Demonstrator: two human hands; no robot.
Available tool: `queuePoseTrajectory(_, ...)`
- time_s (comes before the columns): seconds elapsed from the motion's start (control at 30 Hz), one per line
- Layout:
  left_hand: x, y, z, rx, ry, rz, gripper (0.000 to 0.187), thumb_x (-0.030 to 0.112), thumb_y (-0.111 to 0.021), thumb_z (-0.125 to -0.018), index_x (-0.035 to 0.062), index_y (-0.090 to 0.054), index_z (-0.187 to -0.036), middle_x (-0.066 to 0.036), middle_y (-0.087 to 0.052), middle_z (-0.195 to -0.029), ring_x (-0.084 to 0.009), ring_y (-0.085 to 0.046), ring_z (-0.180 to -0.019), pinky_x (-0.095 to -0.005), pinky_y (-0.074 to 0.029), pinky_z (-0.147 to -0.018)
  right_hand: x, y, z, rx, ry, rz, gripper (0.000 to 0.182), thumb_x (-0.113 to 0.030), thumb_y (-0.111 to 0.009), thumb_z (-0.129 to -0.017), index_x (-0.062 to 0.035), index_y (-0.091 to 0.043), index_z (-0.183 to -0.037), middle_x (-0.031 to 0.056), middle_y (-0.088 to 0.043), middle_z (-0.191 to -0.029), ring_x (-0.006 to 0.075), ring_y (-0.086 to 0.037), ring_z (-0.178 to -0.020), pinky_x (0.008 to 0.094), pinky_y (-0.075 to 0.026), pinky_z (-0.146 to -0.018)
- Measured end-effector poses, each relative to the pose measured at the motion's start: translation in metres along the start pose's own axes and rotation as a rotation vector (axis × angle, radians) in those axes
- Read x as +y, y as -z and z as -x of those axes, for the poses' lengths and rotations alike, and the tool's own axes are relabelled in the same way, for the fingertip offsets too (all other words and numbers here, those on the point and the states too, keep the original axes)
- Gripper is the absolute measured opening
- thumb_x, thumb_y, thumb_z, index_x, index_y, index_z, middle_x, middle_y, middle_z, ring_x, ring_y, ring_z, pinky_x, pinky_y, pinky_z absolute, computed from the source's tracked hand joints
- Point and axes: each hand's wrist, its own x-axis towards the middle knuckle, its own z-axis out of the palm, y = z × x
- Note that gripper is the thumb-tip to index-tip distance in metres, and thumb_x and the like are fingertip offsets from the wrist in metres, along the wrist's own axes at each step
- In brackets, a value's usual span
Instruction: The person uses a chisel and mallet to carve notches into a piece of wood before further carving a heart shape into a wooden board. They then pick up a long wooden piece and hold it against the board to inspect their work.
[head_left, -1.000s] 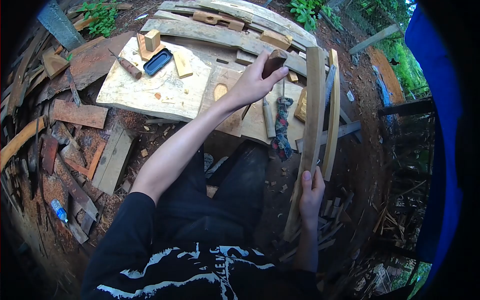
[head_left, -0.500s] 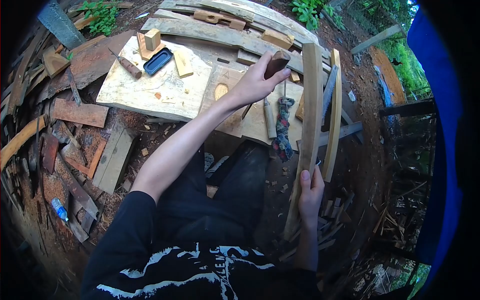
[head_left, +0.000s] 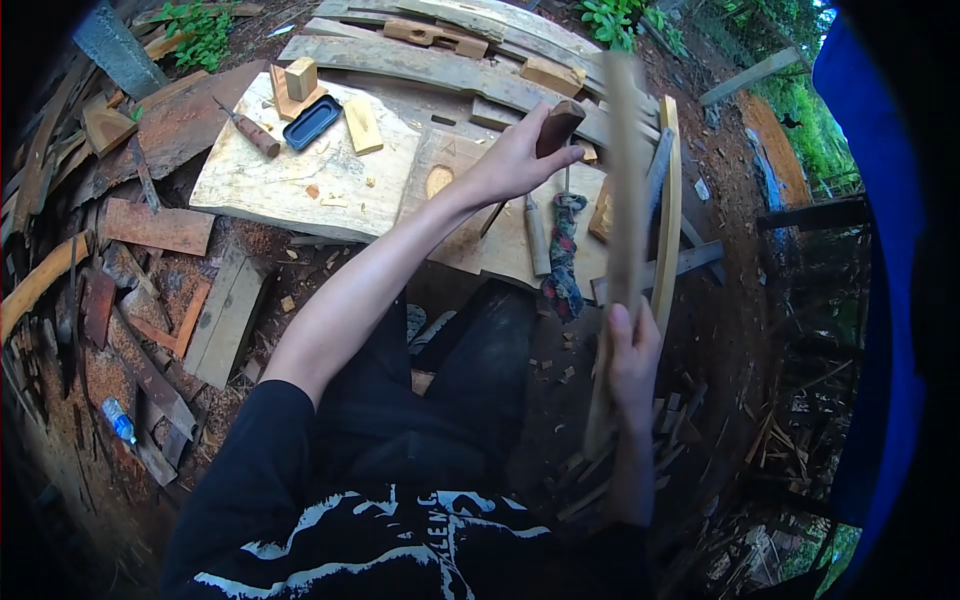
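My left hand [head_left: 530,155] is wrapped round a dark brown wooden handle [head_left: 560,124] above the bench; a thin dark part shows below the wrist. At the right, my right hand [head_left: 633,355] grips a long wooden bar [head_left: 625,200] near its lower part, thumb on its face. The bar stands nearly upright in view and is blurred by motion. Between the hands lie a chisel with a pale handle [head_left: 537,238] and a twisted patterned cloth [head_left: 565,255]. A saw blade [head_left: 658,170] shows just right of the bar.
The workbench [head_left: 270,190] holds a brown-handled tool [head_left: 257,134], a black tray [head_left: 312,122], wood blocks [head_left: 363,126] and chips. Long planks [head_left: 420,75] lie along its far side. Scrap wood [head_left: 160,226] and a plastic bottle [head_left: 118,420] lie at the left. A blue tarp [head_left: 870,200] hangs at the right.
My right hand has moved up and slightly right along with the bar, which is now blurred. My left hand keeps its grip, almost unmoved.
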Motion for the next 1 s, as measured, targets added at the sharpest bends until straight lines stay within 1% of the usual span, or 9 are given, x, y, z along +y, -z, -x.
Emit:
queuePoseTrajectory(0.07,-0.006,0.001,-0.003,0.017,-0.102,-0.007,0.057,0.027,-0.07,-0.099,0.0002,-0.042,-0.141,-0.008,-0.064,-0.101,-0.0107,-0.059,-0.077,-0.0274,-0.051,-0.067,-0.015,0.013,-0.013,-0.037,-0.03,0.059,0.033,-0.029,-0.057,-0.105,0.0029,-0.061,-0.114,0.0072,-0.063,-0.087,0.0126,-0.056,-0.084,0.0306,-0.047,-0.078)
queuePoseTrajectory(0.13,0.007,0.012,-0.002,-0.103,0.191,0.054,0.059,0.024,-0.07,-0.098,-0.0006,-0.041,-0.143,-0.009,-0.065,-0.103,-0.0112,-0.06,-0.079,-0.0285,-0.052,-0.069,-0.012,0.027,-0.02,-0.063,-0.082,0.132,0.035,-0.03,-0.058,-0.105,0.0033,-0.062,-0.115,0.0081,-0.064,-0.087,0.0126,-0.057,-0.083,0.0311,-0.048,-0.077)
queuePoseTrajectory(0.23,0.017,0.008,-0.001,-0.143,0.209,0.062,0.059,0.024,-0.069,-0.099,-0.0019,-0.04,-0.143,-0.009,-0.065,-0.104,-0.0108,-0.06,-0.08,-0.029,-0.053,-0.07,0.0,0.023,-0.024,0.088,-0.009,-0.109,0.036,-0.03,-0.059,-0.104,0.0042,-0.063,-0.112,0.0075,-0.065,-0.085,0.0122,-0.057,-0.081,0.0313,-0.048,-0.075)
queuePoseTrajectory(0.37,0.001,-0.003,-0.003,-0.185,0.138,-0.063,0.058,0.024,-0.07,-0.099,-0.0014,-0.042,-0.143,-0.013,-0.066,-0.11,-0.0149,-0.062,-0.091,-0.0316,-0.053,-0.079,-0.028,0.047,-0.027,-0.1,-0.003,0.22,0.037,-0.031,-0.056,-0.105,0.0035,-0.062,-0.116,0.0035,-0.064,-0.085,0.0132,-0.057,-0.075,0.0314,-0.049,-0.072)
queuePoseTrajectory(0.5,0.009,-0.005,0.0,-0.274,0.203,0.083,0.055,0.021,-0.069,-0.099,-0.0032,-0.043,-0.14,-0.016,-0.066,-0.12,-0.0176,-0.061,-0.106,-0.0342,-0.051,-0.092,-0.019,0.055,-0.016,0.062,-0.15,-0.171,0.039,-0.033,-0.06,-0.103,0.0046,-0.064,-0.111,0.0059,-0.066,-0.083,0.0106,-0.057,-0.075,0.0308,-0.048,-0.07)
queuePoseTrajectory(0.63,0.006,-0.011,0.004,-0.3,0.156,0.056,0.054,0.02,-0.069,-0.098,-0.0023,-0.043,-0.14,-0.016,-0.065,-0.121,-0.0174,-0.061,-0.107,-0.0341,-0.051,-0.093,-0.027,0.068,-0.011,-0.113,-0.029,0.227,0.034,-0.033,-0.056,-0.105,0.0,-0.058,-0.111,0.0009,-0.054,-0.073,0.0071,-0.052,-0.07,0.0273,-0.044,-0.066)
queuePoseTrajectory(0.8,0.017,-0.007,0.004,-0.402,0.346,0.101,0.051,0.019,-0.069,-0.099,-0.0018,-0.045,-0.139,-0.016,-0.061,-0.128,-0.0187,-0.057,-0.12,-0.0347,-0.048,-0.1,-0.014,0.06,0.016,0.103,-0.155,-0.149,0.037,-0.033,-0.061,-0.101,0.0039,-0.062,-0.102,0.0099,-0.065,-0.079,0.014,-0.06,-0.07,0.0329,-0.047,-0.064)
queuePoseTrajectory(0.9,0.014,-0.008,0.007,-0.242,0.056,0.104,0.048,0.019,-0.068,-0.099,-0.0007,-0.046,-0.136,-0.014,-0.061,-0.127,-0.0178,-0.057,-0.119,-0.0338,-0.048,-0.101,-0.01,0.053,0.022,-0.042,0.025,0.251,0.037,-0.033,-0.062,-0.1,0.0041,-0.061,-0.104,0.0114,-0.063,-0.073,0.0155,-0.061,-0.066,0.0346,-0.046,-0.061)
queuePoseTrajectory(1.0,0.013,0.006,0.01,-0.06,0.062,0.16,0.042,0.019,-0.069,-0.099,0.0029,-0.049,-0.133,-0.01,-0.062,-0.117,-0.0146,-0.062,-0.106,-0.0308,-0.052,-0.093,0.016,0.039,0.044,-0.022,0.066,0.134,0.043,-0.036,-0.068,-0.095,0.0038,-0.06,-0.107,0.0129,-0.064,-0.073,0.0183,-0.065,-0.068,0.0361,-0.049,-0.062)
